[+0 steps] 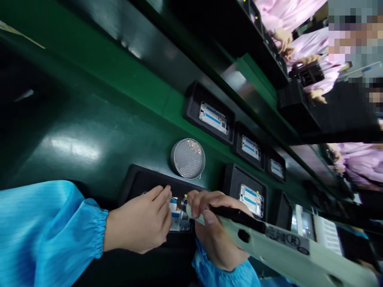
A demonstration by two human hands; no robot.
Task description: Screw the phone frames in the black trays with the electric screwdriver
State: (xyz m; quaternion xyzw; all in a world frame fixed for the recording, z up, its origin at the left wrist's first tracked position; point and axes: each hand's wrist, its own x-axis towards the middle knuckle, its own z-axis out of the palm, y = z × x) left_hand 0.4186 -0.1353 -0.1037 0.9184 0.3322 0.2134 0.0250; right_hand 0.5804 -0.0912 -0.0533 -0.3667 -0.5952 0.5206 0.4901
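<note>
My right hand (214, 223) is wrapped round a pale green electric screwdriver (278, 251), whose shaft runs off to the lower right. The screwdriver's tip end points at a phone frame (179, 221) with blue strips, lying in a black tray (140, 177). My left hand (143, 221) covers the left end of that phone frame, back of the hand up, fingers close together and curved down onto it. The fingertips are partly hidden, and so is the exact spot where the bit meets the frame. Just beyond the tray sits a round metal dish (188, 159) with a dotted, perforated-looking face and small shiny screws along its far side.
Several more black trays with phone frames stand to the right, such as a near tray (231, 179) and a far tray (193, 105). They rest on a green work surface (119, 131). A dark metal rail (167, 52) runs behind. Across it, people in pink sleeves (287, 12) work.
</note>
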